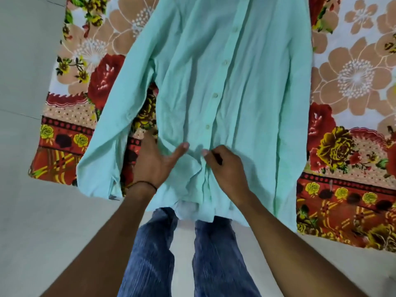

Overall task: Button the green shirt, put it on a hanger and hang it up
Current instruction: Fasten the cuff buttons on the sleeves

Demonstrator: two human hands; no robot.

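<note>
On shirt (pixel 235 86), left hand (pixel 153 160) flat; right hand (pixel 225 168) pinches.

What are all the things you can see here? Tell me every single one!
green shirt: one, mint green, spread on the bedsheet, hem over its edge
buttons: four plainly visible, pale, in a row down the shirt front
floral bedsheet: one, red, peach and yellow, under the shirt
floor: light grey, left and bottom
wrist thread: one, dark, on the left wrist
jeans: blue, bottom middle
left hand: thumb on the shirt, fingers hidden
right hand: pinches the shirt front near the hem
</note>
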